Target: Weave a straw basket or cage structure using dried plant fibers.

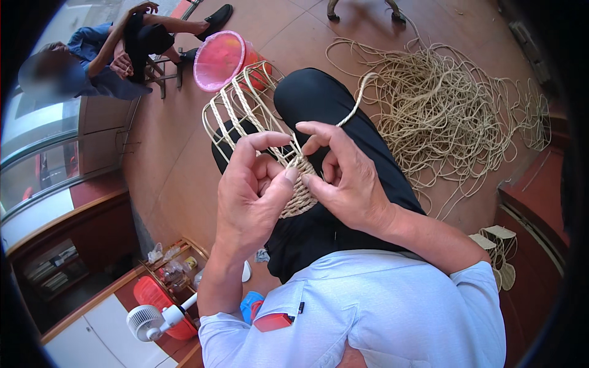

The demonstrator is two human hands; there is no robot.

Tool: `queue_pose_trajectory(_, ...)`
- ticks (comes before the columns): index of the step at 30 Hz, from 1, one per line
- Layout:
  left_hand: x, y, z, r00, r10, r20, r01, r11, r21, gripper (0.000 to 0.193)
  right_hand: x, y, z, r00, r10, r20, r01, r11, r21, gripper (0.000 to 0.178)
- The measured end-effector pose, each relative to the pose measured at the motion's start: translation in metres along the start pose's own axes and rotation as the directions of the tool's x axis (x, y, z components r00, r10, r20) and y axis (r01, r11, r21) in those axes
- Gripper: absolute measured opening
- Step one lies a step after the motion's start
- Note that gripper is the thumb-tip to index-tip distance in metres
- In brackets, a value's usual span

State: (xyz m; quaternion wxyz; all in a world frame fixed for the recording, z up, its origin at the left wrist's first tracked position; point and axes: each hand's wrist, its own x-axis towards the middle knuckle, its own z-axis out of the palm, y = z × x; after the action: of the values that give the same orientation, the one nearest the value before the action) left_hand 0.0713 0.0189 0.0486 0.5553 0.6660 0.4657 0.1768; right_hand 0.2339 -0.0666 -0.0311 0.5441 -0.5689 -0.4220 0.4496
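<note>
A half-woven basket (299, 204) lies across my lap, its lower end covered in tight straw weave and its far end a bare frame of pale bars. My left hand (250, 187) is closed at the left side of the weave, the thumb and curled fingers pinching a strand at its upper edge. From the right, my right hand (354, 178) bends its fingers around the same spot, with the thumb tip against the weave. A straw rope (358, 98) loops up over my knee and passes behind the right hand, where its end is hidden.
A big tangled heap of straw rope (442, 113) covers the floor at the far right. A pink-lined bucket (219, 60) stands beyond the basket. Another person (110, 58) sits at the upper left. A white fan (147, 322) and a shelf (178, 270) are at the lower left.
</note>
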Motion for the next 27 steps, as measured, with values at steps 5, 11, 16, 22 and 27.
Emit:
queue_pose_trajectory(5,-0.021,0.031,-0.016,0.997,-0.003,-0.081,-0.008,0.991,-0.136,0.052,0.013,-0.006,0.005,0.938,-0.341,0.059,0.346,0.910,-0.229,0.073)
queue_pose_trajectory(11,-0.043,0.000,-0.126,0.921,0.210,-0.329,-0.196,0.978,0.075,0.065,0.042,-0.035,-0.047,0.969,-0.052,0.241,-0.053,0.910,0.411,0.064)
queue_pose_trajectory(16,-0.084,-0.085,-0.248,0.860,0.088,-0.502,-0.045,0.994,0.097,0.057,0.066,-0.020,-0.143,0.998,0.057,0.022,-0.061,0.906,0.418,0.066)
queue_pose_trajectory(22,-0.170,-0.186,-0.342,0.663,-0.159,-0.731,0.159,0.985,-0.069,0.057,0.086,-0.005,-0.226,0.989,0.089,-0.120,-0.023,0.882,0.470,0.063)
queue_pose_trajectory(27,-0.194,-0.221,-0.358,0.680,-0.236,-0.694,0.153,0.972,-0.180,0.054,0.105,-0.003,-0.221,0.983,0.151,-0.107,-0.086,0.886,0.455,0.060)
